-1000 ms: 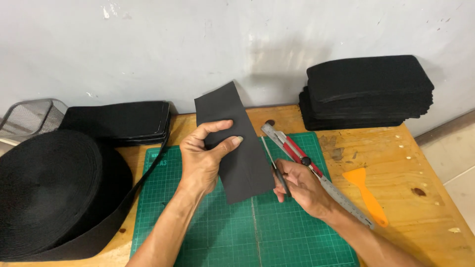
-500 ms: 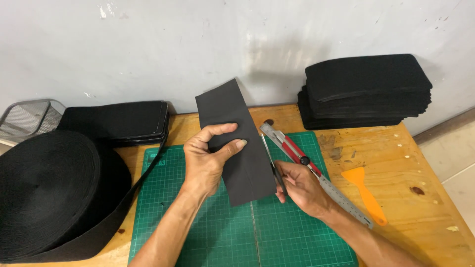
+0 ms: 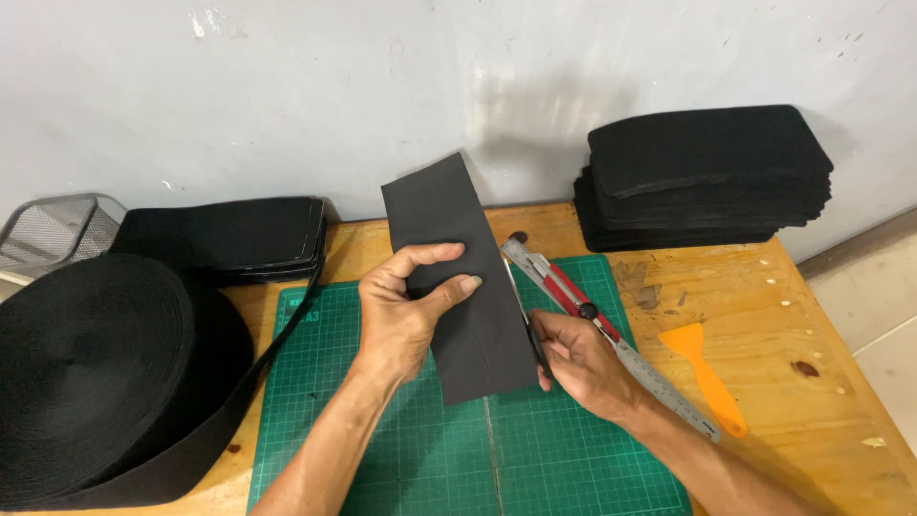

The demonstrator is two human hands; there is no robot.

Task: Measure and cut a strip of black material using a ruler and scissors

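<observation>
L hand pinches the black strip piece mid-length, thumb on front, held tilted above the green cutting mat. R hand has its grip closed on the strip's lower right edge, w/ a thin tool in its fingers. Looks like an edge trim/check; next move calls for a steady hold. Steel ruler lies beside on the tabletop.

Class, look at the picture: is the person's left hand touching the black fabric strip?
Touching. The head view shows the left hand gripping the black fabric strip, thumb and fingers pinched across its front.
</observation>
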